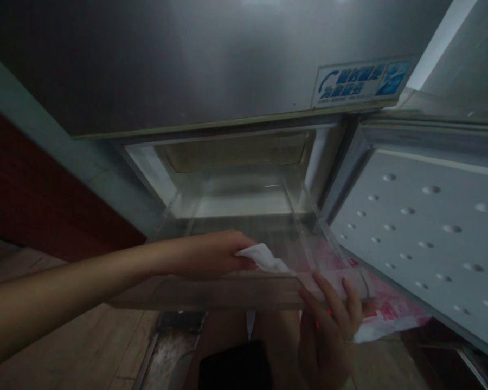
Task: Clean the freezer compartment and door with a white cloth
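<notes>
A clear plastic freezer drawer (228, 292) is pulled out of the refrigerator's lower compartment (244, 149) and shows no contents. Inside it, just behind the front wall, my left hand (222, 252) is closed on a crumpled white tissue or cloth (266, 257); the exact material cannot be made out. My right hand (329, 330) holds the drawer's front edge near its right corner, fingers over the rim and thumb side below.
The lower refrigerator door (423, 227) stands open on the right, its inner face dimpled. Overhead is the closed upper door (187, 65) with a blue-lettered sticker (361, 81). A pink and white plastic bag (390, 314) lies on the floor beneath. A dark red panel (44, 189) stands left.
</notes>
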`<state>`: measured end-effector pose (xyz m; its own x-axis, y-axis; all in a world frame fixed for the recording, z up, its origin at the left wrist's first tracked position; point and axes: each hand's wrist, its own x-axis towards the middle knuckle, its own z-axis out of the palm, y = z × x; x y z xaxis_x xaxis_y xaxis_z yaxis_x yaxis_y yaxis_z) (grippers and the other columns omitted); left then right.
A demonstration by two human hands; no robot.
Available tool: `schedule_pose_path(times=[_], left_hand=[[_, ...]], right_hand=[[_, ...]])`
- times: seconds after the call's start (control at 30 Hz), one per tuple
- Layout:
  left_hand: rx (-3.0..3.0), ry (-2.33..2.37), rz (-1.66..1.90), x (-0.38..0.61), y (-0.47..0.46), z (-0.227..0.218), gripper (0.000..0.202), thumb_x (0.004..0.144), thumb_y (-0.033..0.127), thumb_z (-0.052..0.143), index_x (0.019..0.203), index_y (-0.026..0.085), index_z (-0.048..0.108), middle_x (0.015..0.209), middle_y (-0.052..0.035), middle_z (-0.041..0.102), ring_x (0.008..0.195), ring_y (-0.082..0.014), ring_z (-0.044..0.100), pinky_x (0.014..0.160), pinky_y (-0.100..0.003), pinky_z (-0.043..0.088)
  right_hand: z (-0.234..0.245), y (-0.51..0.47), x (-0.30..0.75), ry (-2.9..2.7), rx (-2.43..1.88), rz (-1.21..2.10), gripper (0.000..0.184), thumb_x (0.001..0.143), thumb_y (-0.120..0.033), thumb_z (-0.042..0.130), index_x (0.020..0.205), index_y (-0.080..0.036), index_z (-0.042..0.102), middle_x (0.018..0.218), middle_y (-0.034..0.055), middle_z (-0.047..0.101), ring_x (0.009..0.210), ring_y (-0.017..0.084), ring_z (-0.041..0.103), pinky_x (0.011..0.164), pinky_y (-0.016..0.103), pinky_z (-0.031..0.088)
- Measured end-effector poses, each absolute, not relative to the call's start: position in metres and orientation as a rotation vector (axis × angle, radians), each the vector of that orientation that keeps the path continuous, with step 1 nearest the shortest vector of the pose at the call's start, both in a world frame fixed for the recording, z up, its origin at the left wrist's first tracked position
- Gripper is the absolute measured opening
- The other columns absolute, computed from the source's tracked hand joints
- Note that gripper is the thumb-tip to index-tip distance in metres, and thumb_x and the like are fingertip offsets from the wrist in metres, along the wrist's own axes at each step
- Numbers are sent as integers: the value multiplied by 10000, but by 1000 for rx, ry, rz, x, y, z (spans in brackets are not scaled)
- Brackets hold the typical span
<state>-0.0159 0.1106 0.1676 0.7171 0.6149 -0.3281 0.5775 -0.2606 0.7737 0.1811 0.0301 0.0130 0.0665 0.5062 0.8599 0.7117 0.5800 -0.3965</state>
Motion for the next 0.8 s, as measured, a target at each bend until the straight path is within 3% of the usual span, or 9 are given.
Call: schedule_pose_path(times=[0.23,0.37,0.53,0.8], left_hand=[[1576,1089,-148,-90,97,178,291,948,220,486,1087,223,741,963,39,749,900,-141,652,841,-202,470],[1479,1204,-209,-111,99,177,261,927,269,529,1019,207,766,883,6,752,820,-160,655,759,-206,479],[1571,1127,-236,-78,104,184,273,883,195,522,993,243,766,864,12,743,787,-166,642,754,-236,480],[1836,842,-111,19,134,151,205,883,132,504,844,143,704,806,12,663,780,-134,574,783,-235,462]], right_hand=[[18,30,180,-1572,-1041,-202,197,932,-107,479,998,-183,648,1317,44,623,1460,209,311,1227,524,68],[17,31,181,-1577,-1031,-193,206,937,-118,468,1002,-185,651,1304,51,629,1456,218,319,1219,539,106],[13,31,182,-1573,-1042,-209,198,924,-117,489,1010,-197,649,1272,50,641,1451,235,327,1210,576,83],[12,32,180,-1547,-1076,-225,224,920,-102,470,970,-224,651,1192,35,664,1441,266,345,1185,643,102]])
